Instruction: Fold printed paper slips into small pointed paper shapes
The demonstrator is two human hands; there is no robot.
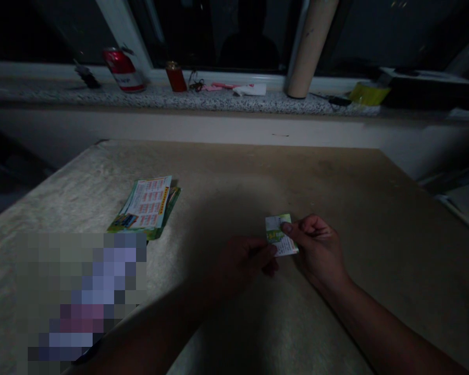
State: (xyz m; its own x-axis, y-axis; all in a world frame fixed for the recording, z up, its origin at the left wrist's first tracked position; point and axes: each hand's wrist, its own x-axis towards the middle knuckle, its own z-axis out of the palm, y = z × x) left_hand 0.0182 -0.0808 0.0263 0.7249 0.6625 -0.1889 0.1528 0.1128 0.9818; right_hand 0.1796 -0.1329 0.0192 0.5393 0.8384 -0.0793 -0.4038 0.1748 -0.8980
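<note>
My right grip pinched a small green-and-white card, thumb on its printed face, fingers curled behind. My left grip, in deep shadow, grasped the same card by its lower left corner, so it sat between the two, over the bench. Well off to my left on the bench lay a pile of leaflets, the top one white with red print. Nearer me, a pixelated patch hid what was there. Past the bench, a speckled sill held a red can, a jar, white paper, a tall tube and something yellow.
</note>
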